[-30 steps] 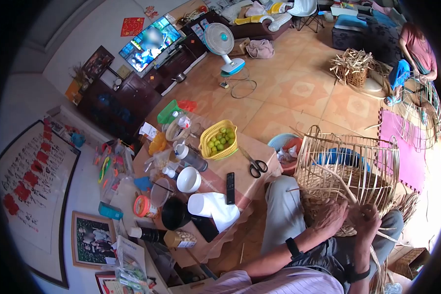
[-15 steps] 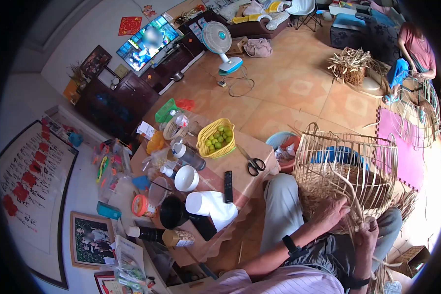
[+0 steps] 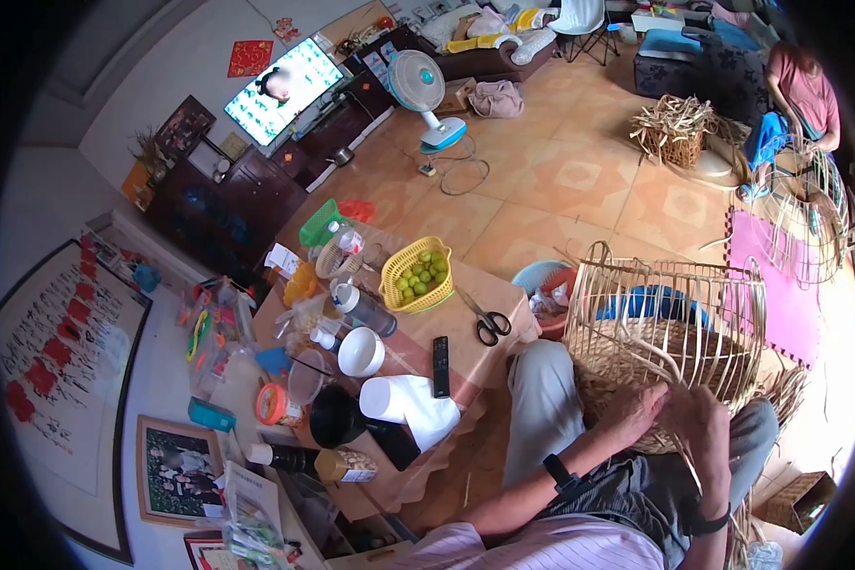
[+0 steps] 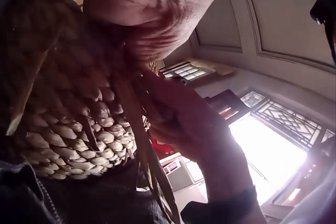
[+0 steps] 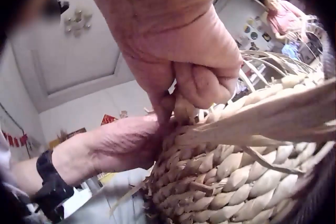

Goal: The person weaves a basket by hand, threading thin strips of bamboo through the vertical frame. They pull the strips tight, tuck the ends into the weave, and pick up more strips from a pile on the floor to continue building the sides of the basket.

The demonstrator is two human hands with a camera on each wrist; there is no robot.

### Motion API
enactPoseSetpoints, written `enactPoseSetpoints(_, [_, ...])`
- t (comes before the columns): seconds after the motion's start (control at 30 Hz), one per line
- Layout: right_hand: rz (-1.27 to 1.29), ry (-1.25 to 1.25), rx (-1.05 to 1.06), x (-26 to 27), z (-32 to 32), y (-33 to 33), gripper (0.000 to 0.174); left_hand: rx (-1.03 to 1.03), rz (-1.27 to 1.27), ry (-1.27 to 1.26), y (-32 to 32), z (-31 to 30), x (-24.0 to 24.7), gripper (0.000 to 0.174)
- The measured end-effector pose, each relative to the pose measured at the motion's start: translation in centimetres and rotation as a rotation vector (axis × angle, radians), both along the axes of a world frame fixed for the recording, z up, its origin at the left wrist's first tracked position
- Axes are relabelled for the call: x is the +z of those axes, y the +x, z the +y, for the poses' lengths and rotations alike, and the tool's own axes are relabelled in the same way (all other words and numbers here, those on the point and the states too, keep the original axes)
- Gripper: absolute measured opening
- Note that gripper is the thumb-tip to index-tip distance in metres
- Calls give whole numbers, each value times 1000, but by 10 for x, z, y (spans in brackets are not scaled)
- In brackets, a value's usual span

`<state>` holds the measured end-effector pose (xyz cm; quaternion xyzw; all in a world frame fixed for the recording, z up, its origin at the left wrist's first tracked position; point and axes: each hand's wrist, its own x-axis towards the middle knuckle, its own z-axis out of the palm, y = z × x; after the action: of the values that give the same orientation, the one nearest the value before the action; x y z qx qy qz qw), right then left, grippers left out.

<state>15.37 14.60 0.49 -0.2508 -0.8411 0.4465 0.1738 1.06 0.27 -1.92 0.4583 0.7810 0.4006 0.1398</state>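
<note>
A half-woven basket (image 3: 627,370) with upright stakes lies tilted across the person's knees. Its braided wall fills the lower right of the right wrist view. The left hand (image 3: 635,410) grips the basket's near edge, its fingertips partly hidden. Close beside it, the right hand (image 3: 703,426) pinches a flat strip with curled fingers at the same edge. That right hand (image 5: 184,50) is above the weave in its own wrist view, and a wide strip (image 5: 273,113) runs rightward from near it. Strips (image 4: 152,166) hang between both hands in the left wrist view.
A low table (image 3: 480,285) at left bears scissors (image 3: 492,328), a remote (image 3: 441,367), a yellow basket of green fruit (image 3: 418,275), bowls and bottles. A bin (image 3: 541,294) stands behind the knee. Another person (image 3: 803,90) sits with stakes at far right.
The right hand has turned over and come in close beside the left. The long strip that stood up between the hands has dropped lower. The left hand stays at the basket edge.
</note>
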Motion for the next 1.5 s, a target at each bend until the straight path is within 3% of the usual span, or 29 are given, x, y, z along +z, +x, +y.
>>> enactPoseSetpoints(0.03, [138,-285,-119,-5,2,4,21,2,-3,-1,1,0,-1,20])
enactPoseSetpoints(0.1, [119,-784,-220,18,16,24,14,11,-13,-2,6,-2,-4,20])
enactPoseSetpoints(0.13, [200,-929,-141,11,26,42,15,4,56,48,5,-2,-4,21])
enactPoseSetpoints(0.17, [302,-885,-160,-11,18,45,17,-6,126,98,4,-2,-4,21])
enactPoseSetpoints(0.23, [195,-843,-131,-5,7,43,21,-32,200,111,3,-1,-7,22])
enactPoseSetpoints(0.27, [-14,-843,-82,4,7,50,23,-49,204,72,3,-1,-11,21])
enactPoseSetpoints(0.33, [-49,-660,84,-13,-3,39,20,-105,231,24,2,-5,-15,20])
enactPoseSetpoints(0.4, [41,-550,69,6,-26,18,22,-194,265,26,-2,-11,-1,19])
enactPoseSetpoints(0.47, [-222,-462,62,10,-2,27,27,-216,397,2,-8,-17,4,11])
enactPoseSetpoints(0.5, [-158,-588,-57,2,7,37,30,-222,207,76,-11,-21,8,19])
enactPoseSetpoints(0.53, [-93,-701,-184,-3,14,50,35,-210,192,217,-14,-22,14,28])
enactPoseSetpoints(0.6, [304,-1067,-415,8,16,61,38,-14,156,210,-12,-31,45,31])
enactPoseSetpoints(0.67, [269,-1126,-283,-16,23,76,32,50,241,204,-11,-34,59,37])
enactPoseSetpoints(0.7, [217,-1039,-170,-25,16,72,31,16,246,183,-10,-33,63,37])
enactPoseSetpoints(0.73, [160,-956,-50,-23,7,66,30,-11,255,158,-7,-31,65,36])
enactPoseSetpoints(0.77, [-95,-1001,44,-10,10,70,31,-65,279,160,-3,-26,65,36])
enactPoseSetpoints(0.8, [-96,-1065,1,1,1,63,35,-102,311,140,-1,-22,61,37])
enactPoseSetpoints(0.93, [302,-1070,-98,-15,33,91,47,-174,301,101,4,-13,46,41])
enactPoseSetpoints(0.97, [558,-1182,-154,-30,43,104,49,-182,305,96,3,-12,44,41])
enactPoseSetpoints(1.0, [756,-1209,-20,-31,53,110,44,-191,267,71,1,-12,45,41])
enactPoseSetpoints(1.07, [805,-1291,-259,-37,64,125,47,-211,195,26,-4,-9,48,40])
enactPoseSetpoints(1.17, [399,-1058,-400,-5,38,114,46,-239,165,-25,-11,-4,51,34])
enactPoseSetpoints(1.2, [298,-938,-229,-17,34,126,47,-251,144,-59,-13,-2,54,33])
enactPoseSetpoints(1.27, [29,-852,-77,-8,17,117,52,-295,69,-76,-21,5,65,30])
enactPoseSetpoints(1.33, [-62,-597,25,-13,-9,98,59,-360,31,-165,-32,12,71,30])
enactPoseSetpoints(1.47, [-116,-622,145,-16,-37,74,53,-399,-104,-202,-43,16,68,30])
enactPoseSetpoints(1.5, [-157,-588,179,-5,-39,68,45,-410,-70,-224,-42,15,77,30])
